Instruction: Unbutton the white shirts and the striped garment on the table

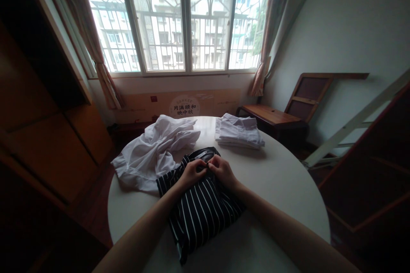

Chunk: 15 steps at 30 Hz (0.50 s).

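Both fingertips' grip on the striped shirt (200,204) is too small to tell; the table (275,179) edge and forearms run off frame below.

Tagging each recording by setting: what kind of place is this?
Probably a room in a home: a curtained window, a round white table with shirts, and both hands on a striped shirt.

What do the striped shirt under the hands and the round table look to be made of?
Striped shirt: thin woven cloth, probably cotton or a blend, matte; it creases softly where both hands pinch it. Round table: smooth white top, likely laminate or painted board, with a faint sheen from the window; the exact material is unclear.
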Motion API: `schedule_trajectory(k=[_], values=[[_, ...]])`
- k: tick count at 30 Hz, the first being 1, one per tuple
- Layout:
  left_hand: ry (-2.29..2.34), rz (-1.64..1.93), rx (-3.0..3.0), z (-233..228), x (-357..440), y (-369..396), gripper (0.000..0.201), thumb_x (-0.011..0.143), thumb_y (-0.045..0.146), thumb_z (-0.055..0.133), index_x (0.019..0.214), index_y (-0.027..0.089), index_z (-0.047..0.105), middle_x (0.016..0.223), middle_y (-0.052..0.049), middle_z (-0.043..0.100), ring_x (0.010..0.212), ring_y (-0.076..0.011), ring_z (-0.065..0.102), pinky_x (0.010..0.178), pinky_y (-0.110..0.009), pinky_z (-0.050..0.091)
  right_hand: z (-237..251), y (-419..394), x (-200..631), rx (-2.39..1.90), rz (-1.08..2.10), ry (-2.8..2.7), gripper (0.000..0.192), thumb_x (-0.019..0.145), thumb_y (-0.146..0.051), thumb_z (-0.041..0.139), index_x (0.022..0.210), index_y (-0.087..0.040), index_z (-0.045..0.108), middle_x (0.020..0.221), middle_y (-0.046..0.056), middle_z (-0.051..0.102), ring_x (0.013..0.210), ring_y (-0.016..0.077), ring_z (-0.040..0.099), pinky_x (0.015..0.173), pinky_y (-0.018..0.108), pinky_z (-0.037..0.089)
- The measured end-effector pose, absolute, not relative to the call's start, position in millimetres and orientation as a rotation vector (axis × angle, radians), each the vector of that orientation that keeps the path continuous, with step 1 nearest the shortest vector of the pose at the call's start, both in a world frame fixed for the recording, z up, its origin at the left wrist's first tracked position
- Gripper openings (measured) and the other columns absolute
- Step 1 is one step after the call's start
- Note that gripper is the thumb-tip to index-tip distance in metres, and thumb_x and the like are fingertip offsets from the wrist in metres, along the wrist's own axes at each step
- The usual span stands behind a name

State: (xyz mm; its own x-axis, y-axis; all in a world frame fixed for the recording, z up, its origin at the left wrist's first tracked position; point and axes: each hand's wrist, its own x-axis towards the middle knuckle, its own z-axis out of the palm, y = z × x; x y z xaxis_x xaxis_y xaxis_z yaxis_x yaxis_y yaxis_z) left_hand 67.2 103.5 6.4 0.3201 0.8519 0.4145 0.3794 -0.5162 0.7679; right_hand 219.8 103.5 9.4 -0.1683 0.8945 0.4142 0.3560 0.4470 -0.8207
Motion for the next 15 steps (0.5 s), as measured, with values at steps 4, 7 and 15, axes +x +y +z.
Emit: schedule_trajectory(k=[4, 7, 15], values=[[1.092, 1.185, 1.991, 9, 64, 106, 0.014, 0.073, 0.028, 0.058, 0.078, 0.015, 0.06, 0.078, -0.002, 0.064, 0.076, -0.0156, 0.058, 0.072, -0.026, 0.044, 11, 107, 223, -1.147, 0.672, -1.615, 0.011, 0.07, -0.026, 0.05, 0.062, -0.018, 0.048, 0.061, -0.001, 0.053, 0.058, 0.0127, 0.048, 0.057, 0.025, 0.037], [1.128, 1.265, 1.962, 19, 57, 108, 0.014, 0.075, 0.029, 0.055, 0.079, 0.016, 0.058, 0.079, -0.001, 0.063, 0.077, -0.0147, 0.057, 0.073, -0.026, 0.044, 14, 112, 231, -1.203, 0.603, -1.494, 0.013, 0.069, -0.028, 0.051, 0.061, -0.018, 0.047, 0.062, 0.0, 0.055, 0.056, 0.0129, 0.047, 0.057, 0.025, 0.037], [1.444, 1.303, 2.313, 33, 56, 99, 0.024, 0.066, 0.002, 0.05, 0.079, 0.019, 0.06, 0.098, -0.005, 0.057, 0.096, -0.0198, 0.051, 0.088, -0.037, 0.037, 28, 118, 248, -1.094, 0.558, -1.296, 0.015, 0.071, -0.029, 0.051, 0.062, -0.019, 0.043, 0.077, 0.004, 0.061, 0.062, 0.0138, 0.053, 0.059, 0.027, 0.042]])
